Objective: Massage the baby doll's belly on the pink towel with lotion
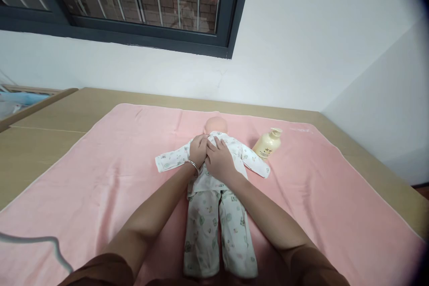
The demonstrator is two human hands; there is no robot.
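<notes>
A baby doll (216, 125) lies on its back in a white printed pajama top (211, 183) and matching pajama pants (203, 232), its sleeves spread to both sides. On the upper chest, my left hand (198, 149), with a bangle at the wrist, has its fingers bent together against the top's fabric, near the neckline. My right hand (219, 158) rests beside it on the chest, touching or nearly touching it, with fingers stretched out and somewhat apart. Both hands hide the middle of the top's front.
A cream pump bottle (267, 144) lies tilted behind the sleeve on the right. Under everything is a pink blanket (134, 143) on a wooden tabletop (50, 120). A grey cord (36, 239) crosses the lower left. Behind stand a white wall and a dark-framed window (150, 35).
</notes>
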